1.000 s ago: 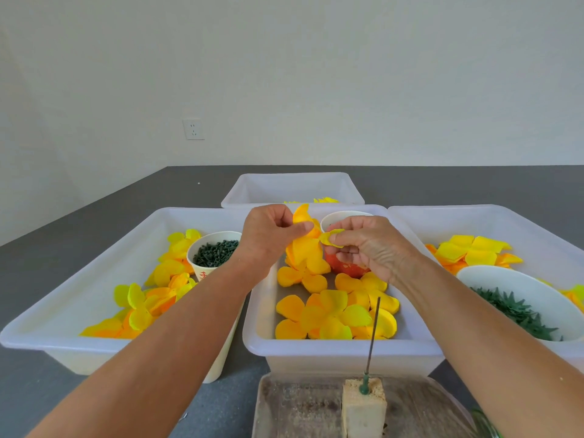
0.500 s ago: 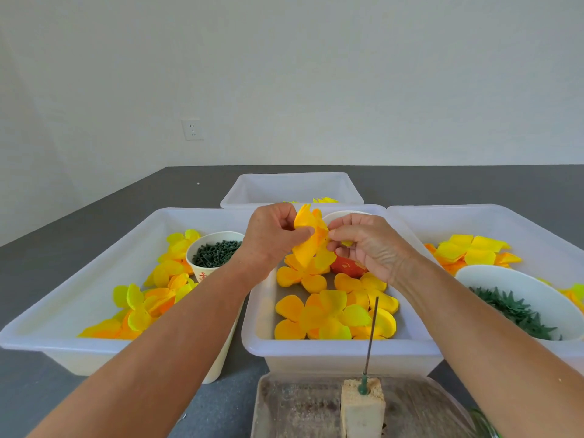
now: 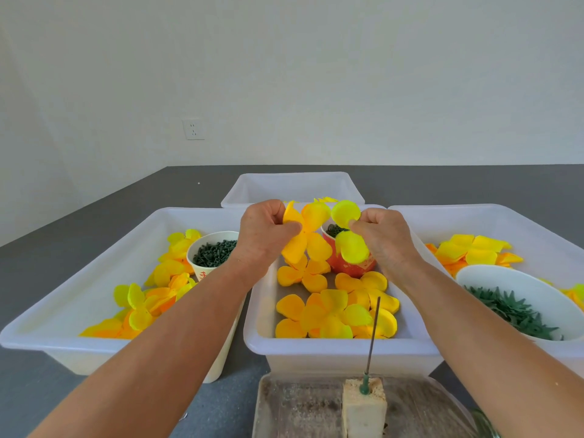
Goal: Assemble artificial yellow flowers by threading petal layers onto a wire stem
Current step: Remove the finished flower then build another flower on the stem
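My left hand (image 3: 264,235) pinches an orange-yellow petal layer (image 3: 308,235) held up above the middle tray (image 3: 331,346). Beside it, my right hand (image 3: 384,237) pinches a smaller lemon-yellow petal layer (image 3: 349,235); the two layers almost touch. More orange-yellow petal layers (image 3: 335,306) lie in the middle tray. A thin wire stem (image 3: 372,339) stands upright in a pale foam block (image 3: 363,406) at the bottom, below both hands, with nothing threaded on it.
A left tray (image 3: 63,330) holds petals and a white cup of green pieces (image 3: 213,252). A red cup (image 3: 350,263) sits in the middle tray. The right tray (image 3: 518,222) holds petals and a white bowl of green calyxes (image 3: 515,306). Another tray (image 3: 292,184) stands behind.
Both hands rose slightly and drew apart. The orange-yellow layer opened out in my left hand, and my right hand now holds the lemon-yellow layer spread beside it.
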Tool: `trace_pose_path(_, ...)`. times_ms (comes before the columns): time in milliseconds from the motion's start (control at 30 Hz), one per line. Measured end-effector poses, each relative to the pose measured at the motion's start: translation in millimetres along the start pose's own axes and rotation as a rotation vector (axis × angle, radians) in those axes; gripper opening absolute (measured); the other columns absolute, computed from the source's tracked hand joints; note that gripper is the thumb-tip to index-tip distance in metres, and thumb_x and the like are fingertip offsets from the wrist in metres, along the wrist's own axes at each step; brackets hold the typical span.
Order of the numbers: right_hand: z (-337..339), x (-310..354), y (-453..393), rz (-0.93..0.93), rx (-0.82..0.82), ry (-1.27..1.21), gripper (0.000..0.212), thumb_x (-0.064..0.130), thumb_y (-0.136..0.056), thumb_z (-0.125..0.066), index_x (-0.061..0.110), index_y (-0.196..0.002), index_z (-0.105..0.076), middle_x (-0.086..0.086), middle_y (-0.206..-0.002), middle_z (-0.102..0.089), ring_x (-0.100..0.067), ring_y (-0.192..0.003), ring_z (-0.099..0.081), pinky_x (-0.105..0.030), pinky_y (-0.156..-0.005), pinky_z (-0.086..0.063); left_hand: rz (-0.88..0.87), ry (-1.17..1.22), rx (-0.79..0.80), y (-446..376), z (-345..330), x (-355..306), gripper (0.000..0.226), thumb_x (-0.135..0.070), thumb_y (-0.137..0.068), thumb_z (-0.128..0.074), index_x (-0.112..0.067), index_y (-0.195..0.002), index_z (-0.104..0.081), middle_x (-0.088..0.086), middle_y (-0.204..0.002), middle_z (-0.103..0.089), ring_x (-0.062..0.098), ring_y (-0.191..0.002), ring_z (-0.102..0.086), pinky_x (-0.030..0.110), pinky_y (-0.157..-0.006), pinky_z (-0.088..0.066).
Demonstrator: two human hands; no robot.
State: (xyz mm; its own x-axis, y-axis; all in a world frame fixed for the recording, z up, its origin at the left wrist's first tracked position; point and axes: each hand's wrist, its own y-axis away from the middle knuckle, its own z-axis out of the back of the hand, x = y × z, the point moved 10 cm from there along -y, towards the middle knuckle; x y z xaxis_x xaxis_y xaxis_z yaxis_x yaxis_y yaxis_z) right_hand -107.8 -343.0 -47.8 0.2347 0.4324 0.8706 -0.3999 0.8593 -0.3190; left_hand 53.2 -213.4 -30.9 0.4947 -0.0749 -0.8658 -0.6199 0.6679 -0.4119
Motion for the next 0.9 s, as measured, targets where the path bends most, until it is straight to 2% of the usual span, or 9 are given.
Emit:
trace_pose_path(67, 0, 1, 0, 0.014, 0.010, -0.047, 0.026, 0.020, -0.086, -0.064, 0.005, -0.065, -0.058, -0.003, -0.057, -0.043, -0.015, -0.057, -0.039, -0.030, -0.058, -0.034, 0.001, -0.011, -0.008, 1, 2, 0, 0.017, 0.006, -0.075, -0.063, 0.001, -0.064, -0.051, 0.015, -0.063, -0.046, 0.021, -0.061, -0.040, 0.034, -0.057, -0.036)
trace_pose_path(167, -1, 1, 3, 0.004, 0.028, -0.148, 0.024, 0.022, -0.082, -0.069, 0.007, -0.066, -0.063, -0.007, -0.062, -0.053, -0.017, -0.060, -0.047, -0.032, -0.062, -0.041, 0.027, -0.034, -0.053, 0, 7, 1, 0.012, 0.004, -0.074, -0.063, 0.002, -0.068, -0.053, 0.014, -0.063, -0.046, 0.021, -0.062, -0.041, 0.034, -0.056, -0.036)
trace_pose_path(267, -5, -5, 4, -0.060, 0.078, -0.253, 0.009, 0.017, -0.076, -0.076, 0.016, -0.070, -0.069, -0.003, -0.071, -0.068, -0.016, -0.067, -0.061, -0.033, -0.070, -0.053, 0.057, -0.049, -0.104, 0, 13, 4, 0.021, 0.000, -0.073, -0.063, -0.009, -0.062, -0.047, 0.005, -0.057, -0.041, 0.019, -0.057, -0.038, 0.030, -0.051, -0.033)
trace_pose_path(367, -9, -9, 4, -0.085, 0.119, -0.301, 0.014, 0.013, -0.074, -0.076, 0.025, -0.070, -0.069, 0.002, -0.074, -0.071, -0.018, -0.076, -0.067, -0.036, -0.076, -0.055, 0.065, -0.101, -0.107, 0, 14, 4, 0.017, -0.004, -0.075, -0.063, -0.016, -0.072, -0.051, 0.004, -0.064, -0.050, 0.018, -0.060, -0.044, 0.029, -0.052, -0.039)
trace_pose_path(500, -12, -8, 5, -0.101, 0.156, -0.302, 0.010, 0.018, -0.073, -0.077, 0.024, -0.069, -0.069, 0.005, -0.071, -0.071, -0.017, -0.077, -0.066, -0.033, -0.075, -0.053, 0.042, -0.163, -0.051, 1, 7, 2, 0.028, -0.003, -0.077, -0.062, -0.020, -0.098, -0.053, 0.013, -0.085, -0.062, 0.022, -0.069, -0.053, 0.032, -0.059, -0.045)
trace_pose_path(633, -17, -8, 7, -0.146, 0.198, -0.322, 0.011, 0.024, -0.074, -0.076, 0.018, -0.067, -0.071, -0.006, -0.076, -0.072, -0.023, -0.082, -0.063, -0.038, -0.081, -0.050, 0.030, -0.275, 0.087, 3, -9, 4, 0.028, -0.003, -0.078, -0.060, -0.020, -0.100, -0.055, 0.011, -0.092, -0.064, 0.024, -0.079, -0.056, 0.027, -0.057, -0.043)
trace_pose_path(800, -28, -8, 12, -0.205, 0.320, -0.310, 0.023, 0.026, -0.081, -0.070, 0.010, -0.097, -0.071, -0.014, -0.099, -0.070, -0.032, -0.099, -0.064, -0.046, -0.089, -0.050, -0.063, -0.420, 0.197, 7, -22, 0, 0.030, -0.001, -0.078, -0.058, -0.017, -0.103, -0.057, 0.001, -0.098, -0.059, 0.020, -0.088, -0.055, 0.026, -0.069, -0.043)
trace_pose_path(900, -35, -4, 17, -0.226, 0.409, -0.388, 0.024, 0.017, -0.081, -0.068, 0.005, -0.101, -0.069, -0.019, -0.104, -0.069, -0.033, -0.098, -0.063, -0.047, -0.090, -0.049, -0.092, -0.422, 0.231, 9, -26, -3, 0.036, -0.006, -0.082, -0.061, -0.017, -0.115, -0.053, 0.005, -0.104, -0.058, 0.025, -0.091, -0.057, 0.035, -0.078, -0.049)
